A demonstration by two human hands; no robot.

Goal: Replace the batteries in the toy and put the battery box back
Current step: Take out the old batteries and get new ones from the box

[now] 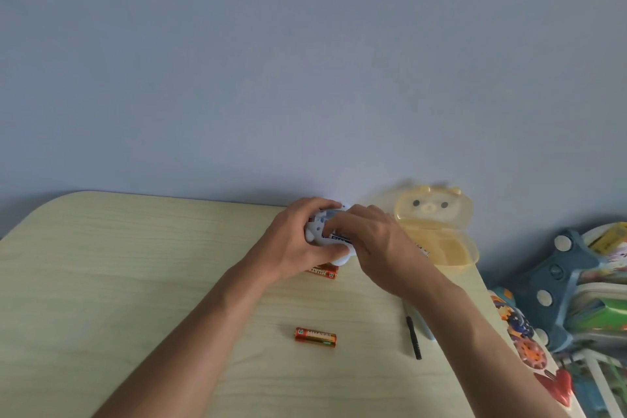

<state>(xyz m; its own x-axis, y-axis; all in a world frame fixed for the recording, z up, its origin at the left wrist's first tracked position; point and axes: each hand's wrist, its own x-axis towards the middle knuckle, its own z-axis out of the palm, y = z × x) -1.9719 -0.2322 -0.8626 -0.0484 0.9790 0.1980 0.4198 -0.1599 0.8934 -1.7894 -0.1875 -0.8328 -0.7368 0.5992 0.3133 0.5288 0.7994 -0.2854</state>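
A small white toy (315, 231) sits near the far edge of the light wooden table (135, 282), gripped from the left by my left hand (298, 241). My right hand (373, 241) rests over its right side, fingers pressing on a blue and white battery in the toy's open compartment. An orange battery (315, 338) lies alone on the table, closer to me. Another orange battery (322, 271) peeks out just under my left hand. The yellow translucent bear-shaped battery box (437, 231) stands open at the right, its lid up against the wall.
A black screwdriver (414, 338) lies on the table under my right forearm. Off the table's right edge stands a pile of colourful toys and a blue plastic piece (556, 282). A plain blue-grey wall (305, 61) runs behind the table.
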